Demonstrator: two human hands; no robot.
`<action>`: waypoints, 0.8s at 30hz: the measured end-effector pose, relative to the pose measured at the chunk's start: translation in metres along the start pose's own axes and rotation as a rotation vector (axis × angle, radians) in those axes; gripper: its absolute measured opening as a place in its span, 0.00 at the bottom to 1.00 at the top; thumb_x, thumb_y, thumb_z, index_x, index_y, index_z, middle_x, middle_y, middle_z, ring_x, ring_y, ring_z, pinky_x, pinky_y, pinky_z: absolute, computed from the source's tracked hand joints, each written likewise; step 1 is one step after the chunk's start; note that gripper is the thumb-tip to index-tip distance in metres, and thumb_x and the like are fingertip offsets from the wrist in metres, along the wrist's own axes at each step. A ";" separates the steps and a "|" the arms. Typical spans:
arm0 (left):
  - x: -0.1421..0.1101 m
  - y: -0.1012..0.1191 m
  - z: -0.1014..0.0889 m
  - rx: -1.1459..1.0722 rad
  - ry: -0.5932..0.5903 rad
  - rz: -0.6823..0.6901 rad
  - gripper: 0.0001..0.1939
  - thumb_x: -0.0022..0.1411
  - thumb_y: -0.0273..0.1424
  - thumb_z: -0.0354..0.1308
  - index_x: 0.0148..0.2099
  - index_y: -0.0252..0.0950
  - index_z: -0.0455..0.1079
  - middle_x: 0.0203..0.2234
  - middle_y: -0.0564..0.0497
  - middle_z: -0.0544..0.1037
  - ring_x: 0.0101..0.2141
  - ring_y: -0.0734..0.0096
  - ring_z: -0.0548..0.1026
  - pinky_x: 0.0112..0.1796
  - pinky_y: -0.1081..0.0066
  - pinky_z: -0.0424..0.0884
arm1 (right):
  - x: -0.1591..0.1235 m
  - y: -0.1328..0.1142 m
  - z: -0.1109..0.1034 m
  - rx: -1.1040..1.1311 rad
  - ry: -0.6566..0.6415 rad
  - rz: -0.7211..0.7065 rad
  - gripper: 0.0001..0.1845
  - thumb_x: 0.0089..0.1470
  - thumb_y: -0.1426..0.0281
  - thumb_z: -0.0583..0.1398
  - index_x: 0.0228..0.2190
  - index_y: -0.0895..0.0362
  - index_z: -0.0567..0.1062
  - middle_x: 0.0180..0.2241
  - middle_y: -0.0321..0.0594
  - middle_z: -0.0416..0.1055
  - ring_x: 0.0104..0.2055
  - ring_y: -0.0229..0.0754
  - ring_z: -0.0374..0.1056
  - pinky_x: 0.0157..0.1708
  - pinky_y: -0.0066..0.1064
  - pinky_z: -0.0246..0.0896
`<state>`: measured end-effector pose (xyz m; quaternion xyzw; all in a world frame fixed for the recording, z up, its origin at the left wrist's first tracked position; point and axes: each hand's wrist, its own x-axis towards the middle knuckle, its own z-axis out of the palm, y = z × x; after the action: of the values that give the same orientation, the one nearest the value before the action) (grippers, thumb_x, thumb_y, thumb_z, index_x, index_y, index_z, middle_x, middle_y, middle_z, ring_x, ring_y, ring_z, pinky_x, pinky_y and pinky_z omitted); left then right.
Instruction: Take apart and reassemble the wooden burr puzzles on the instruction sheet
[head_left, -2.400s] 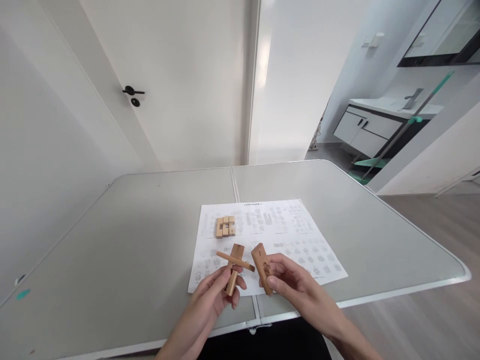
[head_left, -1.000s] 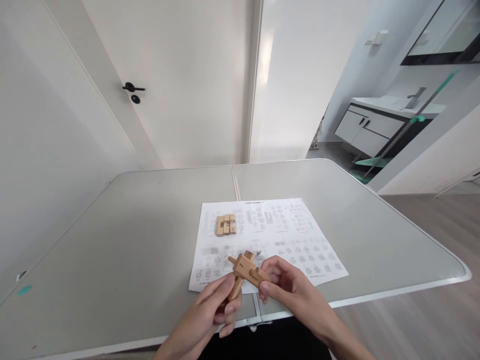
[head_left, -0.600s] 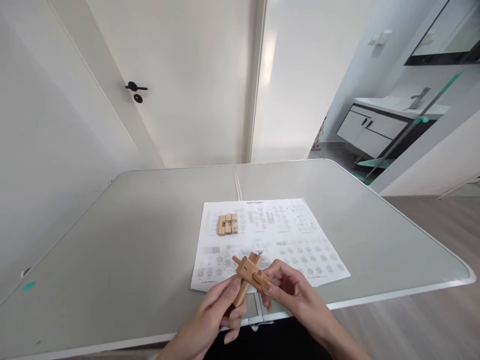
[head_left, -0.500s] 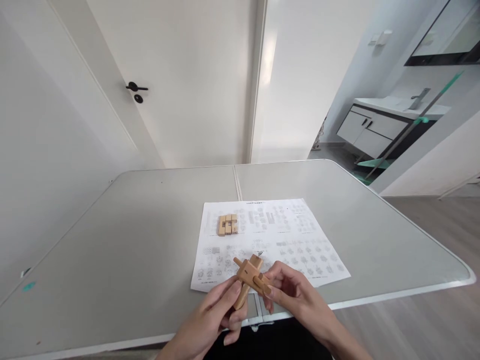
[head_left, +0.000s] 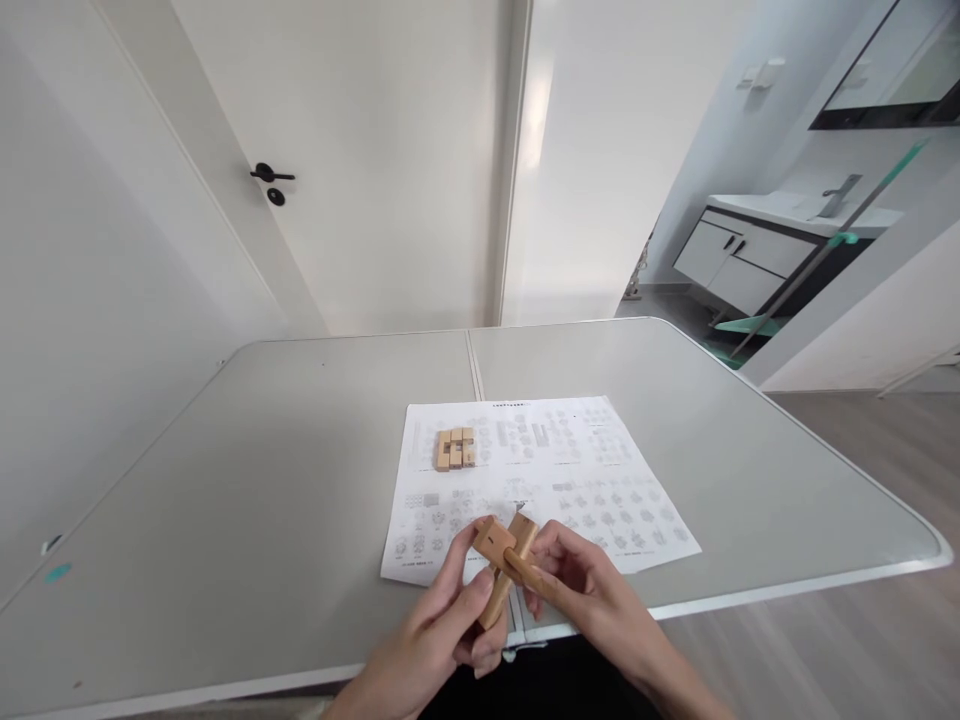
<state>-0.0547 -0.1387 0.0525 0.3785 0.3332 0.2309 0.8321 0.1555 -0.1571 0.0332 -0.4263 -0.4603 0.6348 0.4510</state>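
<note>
Above the near edge of the white printed paper sheet [head_left: 585,472], the left hand [head_left: 454,612] is curled around crossed brown wooden pieces [head_left: 495,545], while the right hand [head_left: 586,578] pinches them between thumb and fingers. Steady left support and light, aligned right-hand pressure should serve best.

The lap [head_left: 544,685] is clothed in black; left hand [head_left: 442,620], right hand [head_left: 589,580] and forearms [head_left: 667,670] are bare.
</note>
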 end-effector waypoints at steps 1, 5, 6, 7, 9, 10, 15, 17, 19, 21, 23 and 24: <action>0.000 0.001 0.001 0.017 0.002 0.004 0.44 0.71 0.51 0.56 0.77 0.48 0.35 0.23 0.59 0.60 0.26 0.73 0.58 0.34 0.68 0.59 | 0.000 0.000 0.000 -0.001 0.007 0.002 0.17 0.62 0.54 0.65 0.35 0.54 0.71 0.26 0.33 0.72 0.30 0.40 0.69 0.35 0.33 0.64; 0.000 0.003 0.002 0.067 0.023 0.015 0.43 0.71 0.52 0.55 0.77 0.48 0.39 0.22 0.58 0.61 0.25 0.73 0.58 0.33 0.70 0.59 | 0.000 -0.001 -0.001 0.010 0.031 -0.007 0.18 0.61 0.53 0.65 0.35 0.54 0.70 0.26 0.33 0.71 0.30 0.39 0.68 0.35 0.32 0.64; 0.001 0.002 0.002 0.071 0.032 0.014 0.42 0.70 0.52 0.55 0.77 0.48 0.41 0.22 0.58 0.61 0.25 0.73 0.58 0.32 0.70 0.59 | -0.001 0.000 -0.001 0.020 0.023 -0.012 0.18 0.61 0.53 0.66 0.34 0.53 0.69 0.26 0.33 0.71 0.29 0.39 0.68 0.35 0.32 0.64; 0.002 -0.001 0.003 0.071 0.058 0.018 0.42 0.70 0.53 0.55 0.76 0.47 0.44 0.21 0.58 0.61 0.24 0.74 0.58 0.30 0.71 0.59 | -0.002 0.000 0.000 0.029 0.013 -0.016 0.18 0.61 0.54 0.66 0.33 0.53 0.69 0.26 0.32 0.71 0.29 0.39 0.67 0.34 0.32 0.63; 0.004 -0.009 0.007 0.066 0.190 0.051 0.39 0.69 0.55 0.55 0.74 0.46 0.52 0.20 0.58 0.60 0.22 0.75 0.56 0.27 0.73 0.58 | -0.005 0.002 0.002 0.034 -0.008 -0.012 0.18 0.62 0.55 0.66 0.32 0.53 0.68 0.27 0.32 0.72 0.30 0.38 0.67 0.33 0.31 0.62; 0.006 -0.012 0.010 0.059 0.292 0.079 0.37 0.68 0.56 0.54 0.72 0.46 0.58 0.21 0.58 0.60 0.21 0.76 0.55 0.26 0.74 0.57 | -0.005 0.002 0.004 0.030 -0.015 -0.008 0.17 0.62 0.55 0.66 0.32 0.53 0.68 0.27 0.32 0.72 0.30 0.38 0.67 0.33 0.30 0.61; 0.013 -0.015 0.027 0.061 0.621 0.165 0.33 0.65 0.60 0.53 0.65 0.49 0.66 0.29 0.54 0.70 0.22 0.76 0.63 0.21 0.78 0.57 | -0.004 0.004 0.016 -0.008 -0.013 -0.010 0.17 0.61 0.56 0.67 0.32 0.53 0.69 0.26 0.32 0.72 0.29 0.38 0.67 0.32 0.30 0.60; 0.014 -0.012 0.030 0.073 0.640 0.171 0.34 0.65 0.61 0.52 0.64 0.48 0.65 0.27 0.54 0.70 0.20 0.76 0.64 0.20 0.78 0.56 | -0.003 0.005 0.017 0.002 -0.013 -0.003 0.17 0.61 0.56 0.67 0.32 0.53 0.69 0.27 0.33 0.72 0.30 0.38 0.68 0.32 0.30 0.61; 0.014 -0.009 0.030 0.094 0.621 0.175 0.36 0.64 0.62 0.51 0.65 0.46 0.65 0.21 0.57 0.67 0.17 0.76 0.60 0.18 0.77 0.55 | -0.002 0.005 0.017 0.039 -0.030 0.005 0.17 0.61 0.55 0.67 0.33 0.53 0.69 0.28 0.33 0.73 0.30 0.38 0.68 0.33 0.30 0.62; 0.016 -0.007 0.027 0.129 0.583 0.167 0.39 0.64 0.63 0.51 0.66 0.43 0.64 0.15 0.60 0.59 0.14 0.77 0.55 0.18 0.76 0.55 | -0.002 0.006 0.017 0.108 -0.046 0.020 0.18 0.60 0.54 0.67 0.34 0.54 0.69 0.28 0.33 0.73 0.29 0.38 0.68 0.34 0.31 0.64; 0.018 -0.006 0.023 0.164 0.558 0.140 0.42 0.64 0.64 0.49 0.67 0.40 0.63 0.12 0.62 0.54 0.14 0.75 0.53 0.18 0.75 0.57 | -0.002 0.005 0.016 0.180 -0.039 0.049 0.19 0.59 0.54 0.68 0.34 0.54 0.70 0.27 0.33 0.72 0.28 0.38 0.68 0.34 0.32 0.65; 0.019 -0.004 0.021 0.185 0.548 0.128 0.43 0.64 0.65 0.47 0.67 0.38 0.63 0.11 0.63 0.54 0.14 0.74 0.53 0.19 0.75 0.58 | -0.002 0.005 0.015 0.213 -0.026 0.071 0.19 0.58 0.54 0.69 0.33 0.55 0.71 0.27 0.33 0.71 0.28 0.38 0.67 0.35 0.32 0.65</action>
<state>-0.0255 -0.1388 0.0526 0.3963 0.5406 0.3452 0.6569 0.1404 -0.1633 0.0320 -0.3836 -0.3805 0.7014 0.4648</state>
